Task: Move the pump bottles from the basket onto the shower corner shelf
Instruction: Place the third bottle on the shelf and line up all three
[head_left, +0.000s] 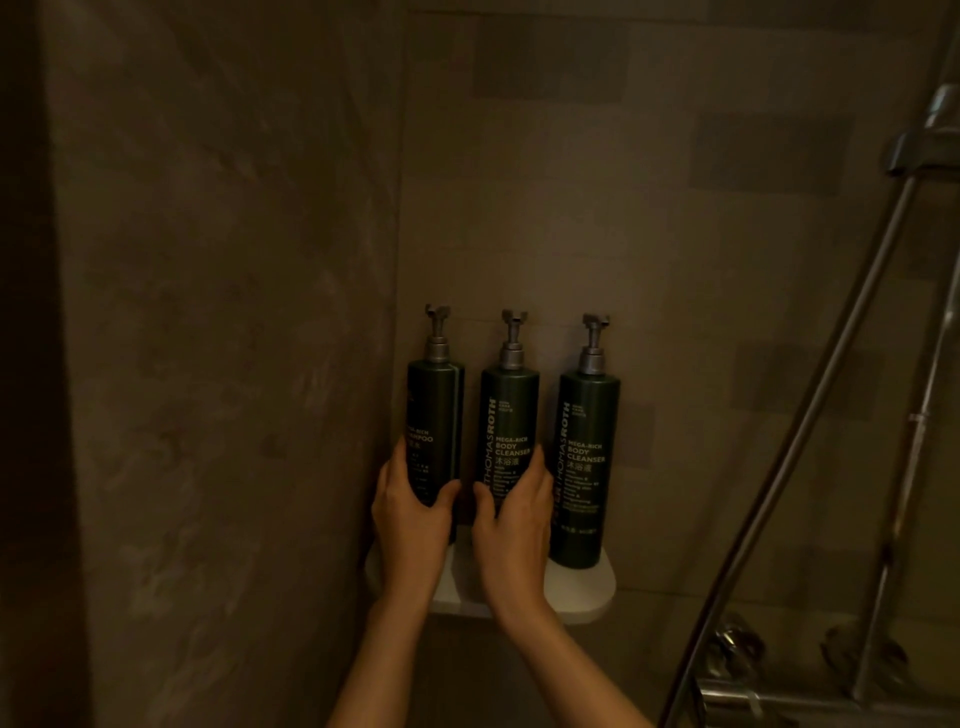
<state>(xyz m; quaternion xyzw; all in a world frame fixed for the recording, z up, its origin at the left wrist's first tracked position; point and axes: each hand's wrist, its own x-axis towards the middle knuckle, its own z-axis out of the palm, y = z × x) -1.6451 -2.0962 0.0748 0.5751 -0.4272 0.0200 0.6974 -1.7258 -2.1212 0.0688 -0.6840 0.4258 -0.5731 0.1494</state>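
Note:
Three dark green pump bottles with grey pumps stand upright in a row on the white corner shelf (582, 587). My left hand (413, 512) is wrapped around the lower part of the left bottle (435, 410), a shampoo. My right hand (514, 525) grips the lower part of the middle bottle (509, 415), a body cleanser. The right bottle (587, 457), also a body cleanser, stands free of both hands. No basket is in view.
Brown tiled walls meet in the corner behind the shelf. A metal shower rail and hose (831, 364) run diagonally on the right, with the tap fittings (737, 675) low at the right.

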